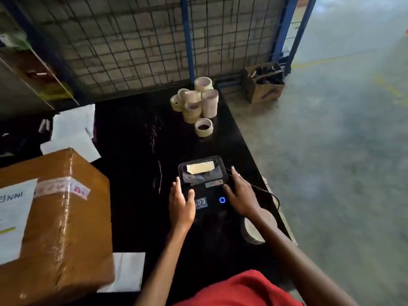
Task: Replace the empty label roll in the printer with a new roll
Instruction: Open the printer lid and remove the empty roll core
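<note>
Sitting on black table (132, 133): big taped cardboard box (55, 217), well left of the fingers. Printer (204, 184) between both hands, lid shut, pale label strip under its clear window just beyond the fingertips, blue ring light lit between the palms. Left hand (181, 202) flat on printer's left edge, fingers together, thumb on top. Right hand (240, 193) on right edge, fingers spread, gripping nothing. Tape rolls (196, 102) stacked well beyond the fingers. Roll (258, 226) under right wrist.
</note>
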A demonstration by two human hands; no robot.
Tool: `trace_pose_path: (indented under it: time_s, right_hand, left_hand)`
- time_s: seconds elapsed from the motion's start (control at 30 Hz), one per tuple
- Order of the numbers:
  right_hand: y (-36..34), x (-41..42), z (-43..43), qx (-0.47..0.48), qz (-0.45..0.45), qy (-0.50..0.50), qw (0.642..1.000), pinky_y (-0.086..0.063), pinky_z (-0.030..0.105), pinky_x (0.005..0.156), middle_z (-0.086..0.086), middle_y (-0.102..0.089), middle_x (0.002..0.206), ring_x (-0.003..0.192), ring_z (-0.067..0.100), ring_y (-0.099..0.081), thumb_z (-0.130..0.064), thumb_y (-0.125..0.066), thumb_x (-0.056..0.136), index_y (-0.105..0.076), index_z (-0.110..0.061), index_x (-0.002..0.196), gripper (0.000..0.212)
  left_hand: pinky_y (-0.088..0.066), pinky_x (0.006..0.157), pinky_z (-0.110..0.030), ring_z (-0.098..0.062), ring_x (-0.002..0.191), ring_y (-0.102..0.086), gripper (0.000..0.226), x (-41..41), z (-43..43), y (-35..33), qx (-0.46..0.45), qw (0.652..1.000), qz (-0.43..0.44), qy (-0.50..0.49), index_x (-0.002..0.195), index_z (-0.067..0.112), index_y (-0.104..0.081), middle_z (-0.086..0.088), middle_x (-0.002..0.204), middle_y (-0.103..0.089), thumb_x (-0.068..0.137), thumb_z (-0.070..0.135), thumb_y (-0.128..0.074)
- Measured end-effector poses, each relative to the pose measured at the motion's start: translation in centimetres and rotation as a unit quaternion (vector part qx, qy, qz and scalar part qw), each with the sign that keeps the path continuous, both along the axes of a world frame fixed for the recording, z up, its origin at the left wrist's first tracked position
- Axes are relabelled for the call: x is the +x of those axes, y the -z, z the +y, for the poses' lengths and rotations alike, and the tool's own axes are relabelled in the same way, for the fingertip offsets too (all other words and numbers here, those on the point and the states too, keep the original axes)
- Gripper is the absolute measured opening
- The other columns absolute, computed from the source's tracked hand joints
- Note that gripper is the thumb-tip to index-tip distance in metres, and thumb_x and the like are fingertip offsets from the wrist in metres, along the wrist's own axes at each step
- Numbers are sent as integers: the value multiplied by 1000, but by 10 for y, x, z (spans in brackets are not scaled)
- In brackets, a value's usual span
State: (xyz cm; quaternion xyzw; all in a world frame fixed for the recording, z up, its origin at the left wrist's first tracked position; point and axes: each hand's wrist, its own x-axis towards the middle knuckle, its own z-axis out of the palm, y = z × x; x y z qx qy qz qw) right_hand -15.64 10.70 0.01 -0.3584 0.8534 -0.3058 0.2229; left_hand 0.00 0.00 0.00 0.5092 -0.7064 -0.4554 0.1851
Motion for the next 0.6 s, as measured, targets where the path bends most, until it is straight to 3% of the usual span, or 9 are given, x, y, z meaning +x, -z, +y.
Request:
trace_pose_path:
  time_s: [0.13,0.2,0.3,0.43,0.6]
  right_hand:
    - [23,21,29,34,-39,41,998,-42,37,107,15,-60,143,133,31,-54,-29,-55,100,-31,-9,156,64]
    - [35,28,39,46,-39,38,997,-42,41,109,14,-66,134,127,32,-60,-31,-53,101,-34,-12,155,61]
    - [42,32,44,42,-47,25,998,-27,45,121,7,-63,140,132,27,-56,-32,-50,103,-34,-15,155,57]
    - [46,27,51,46,-31,-1,998,-33,39,115,6,-56,144,133,25,-52,-41,-44,104,-28,-22,158,59]
    - [50,17,55,81,-5,-54,995,-23,32,113,-4,-43,150,137,16,-42,-51,-32,104,-16,-29,160,62]
  left_hand:
    - [-29,113,-34,-29,143,-38,61,22,33,21,108,993,-5,-57,155,16,-26,-13,156,-39,100,21,-52]
    - [-31,105,-25,-28,138,-44,58,27,42,27,128,990,2,-63,152,11,-32,-14,150,-46,99,16,-54]
    - [-33,101,-22,-27,133,-50,55,31,38,33,114,992,5,-59,148,9,-39,-13,144,-54,97,15,-58]
    - [-40,100,-26,-14,121,-55,54,41,34,39,115,993,21,-29,145,16,-43,-5,137,-59,95,25,-62]
    - [-34,101,-24,-6,127,-41,56,46,32,43,71,997,15,10,147,13,-38,-2,142,-49,97,28,-57]
